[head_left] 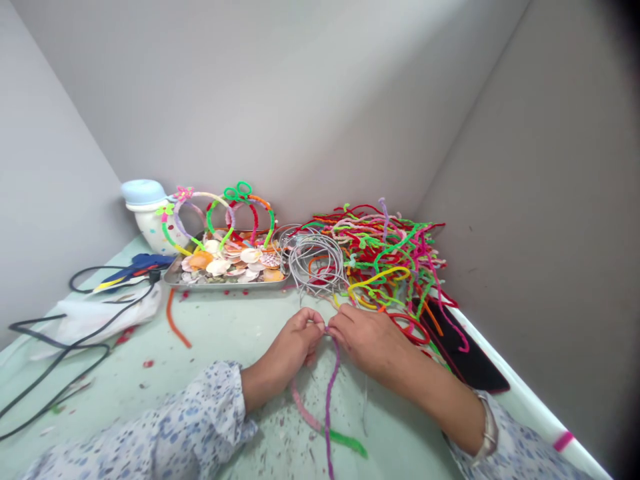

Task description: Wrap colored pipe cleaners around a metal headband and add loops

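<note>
My left hand (299, 337) and my right hand (367, 335) meet fingertip to fingertip above the table, both closed in a pinch. Between them is the upper end of a purple pipe cleaner (329, 407), its length hanging down toward me. From under my left hand runs a curved strip wrapped in pipe cleaner, pink (303, 408) and then green (350, 443) at its tip; the purple one crosses it. A thin grey wire (365, 400) hangs below my right hand. The fingers hide exactly how these pieces join.
A metal tray (230, 285) of seashells (220, 267) holds wrapped headbands (255, 230). Coiled grey wire (316, 261) lies beside a heap of pipe cleaners (385, 240). Red-handled scissors (413, 328) and a black phone-like slab (465, 353) lie right; a cup (155, 223) and black cable (75, 347) left.
</note>
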A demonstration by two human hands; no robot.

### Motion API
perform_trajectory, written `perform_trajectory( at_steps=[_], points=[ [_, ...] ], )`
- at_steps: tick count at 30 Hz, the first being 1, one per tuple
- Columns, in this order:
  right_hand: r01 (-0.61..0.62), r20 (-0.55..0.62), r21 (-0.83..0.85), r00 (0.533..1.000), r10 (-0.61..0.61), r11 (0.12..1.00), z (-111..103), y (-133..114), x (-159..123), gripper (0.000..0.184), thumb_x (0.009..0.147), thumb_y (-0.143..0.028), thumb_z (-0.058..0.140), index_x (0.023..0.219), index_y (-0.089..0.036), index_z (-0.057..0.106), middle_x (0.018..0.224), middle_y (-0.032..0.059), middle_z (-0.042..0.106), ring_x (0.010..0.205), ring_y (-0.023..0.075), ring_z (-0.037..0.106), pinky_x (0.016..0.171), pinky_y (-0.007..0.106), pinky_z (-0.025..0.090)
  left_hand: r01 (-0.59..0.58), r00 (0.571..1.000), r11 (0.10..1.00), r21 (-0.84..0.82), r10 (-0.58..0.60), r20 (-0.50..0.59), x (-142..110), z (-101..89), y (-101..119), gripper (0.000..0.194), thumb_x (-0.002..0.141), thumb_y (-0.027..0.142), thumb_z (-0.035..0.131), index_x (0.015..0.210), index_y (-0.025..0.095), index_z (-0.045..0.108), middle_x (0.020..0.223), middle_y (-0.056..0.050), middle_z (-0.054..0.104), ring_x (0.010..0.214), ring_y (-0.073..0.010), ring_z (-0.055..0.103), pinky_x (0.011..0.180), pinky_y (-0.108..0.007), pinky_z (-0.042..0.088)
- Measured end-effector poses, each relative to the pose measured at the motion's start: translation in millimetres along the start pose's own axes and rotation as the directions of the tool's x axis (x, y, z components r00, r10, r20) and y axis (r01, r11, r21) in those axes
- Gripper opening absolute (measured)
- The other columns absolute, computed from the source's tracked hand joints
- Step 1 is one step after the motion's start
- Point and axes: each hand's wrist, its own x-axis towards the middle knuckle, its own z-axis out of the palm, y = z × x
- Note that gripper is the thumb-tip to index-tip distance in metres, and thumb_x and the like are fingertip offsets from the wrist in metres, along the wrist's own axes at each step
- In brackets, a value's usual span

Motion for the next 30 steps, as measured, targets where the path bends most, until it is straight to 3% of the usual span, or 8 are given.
perform_trajectory(
  at_steps=[5,9,18,26,30],
  points=[
    [-0.009,-0.020,0.004,1.000,0.009,1.000,1,2,0,0.011,0.089,-0.021,0.055,0.081,-0.018,0.060,0.075,0.0014,0.059,0.064,0.0158,0.054,0.054,0.028,0.029,-0.010,1.000,1.000,0.010,0.010,0.006,0,0.1,0,0.010,0.079,0.027,0.053,0.079,0.021,0.045,0.048,0.010,0.031,0.042,-0.0067,0.024,0.039,-0.017,0.025],
    [0.053,-0.015,-0.069,0.998,-0.054,0.996,5,2,-2,0.014,0.090,-0.016,0.051,0.079,-0.017,0.058,0.075,0.0033,0.057,0.065,0.0171,0.052,0.055,0.029,0.029,-0.003,1.000,1.000,-0.002,0.003,-0.002,-1,1.0,0,0.009,0.078,0.026,0.053,0.079,0.021,0.045,0.047,0.010,0.031,0.041,-0.0066,0.025,0.039,-0.017,0.026],
    [0.086,-0.038,-0.177,0.995,-0.094,0.980,2,-5,-3,0.016,0.078,-0.002,0.051,0.077,-0.017,0.056,0.073,0.0054,0.057,0.060,0.0195,0.049,0.053,0.031,0.026,0.011,1.000,1.000,-0.021,-0.012,-0.011,0,1.4,0,0.010,0.077,0.027,0.053,0.080,0.021,0.046,0.045,0.011,0.031,0.039,-0.0069,0.025,0.037,-0.018,0.027],
    [0.018,-0.052,-0.082,0.998,-0.022,0.996,10,-2,-3,0.013,0.091,-0.018,0.049,0.079,-0.018,0.055,0.074,0.0031,0.055,0.064,0.0171,0.050,0.054,0.029,0.028,0.007,1.000,1.000,-0.019,-0.007,-0.012,-1,0.7,1,0.010,0.077,0.028,0.054,0.080,0.021,0.046,0.045,0.011,0.032,0.039,-0.0067,0.026,0.038,-0.017,0.027],
    [0.036,-0.046,-0.118,0.998,-0.042,0.992,9,-2,-3,0.015,0.090,-0.013,0.047,0.078,-0.017,0.055,0.073,0.0041,0.055,0.063,0.0177,0.050,0.053,0.030,0.028,0.013,1.000,1.000,-0.020,-0.013,-0.024,-2,2.2,2,0.011,0.077,0.028,0.054,0.079,0.021,0.046,0.046,0.011,0.032,0.039,-0.0068,0.027,0.039,-0.017,0.027]
  ],
)
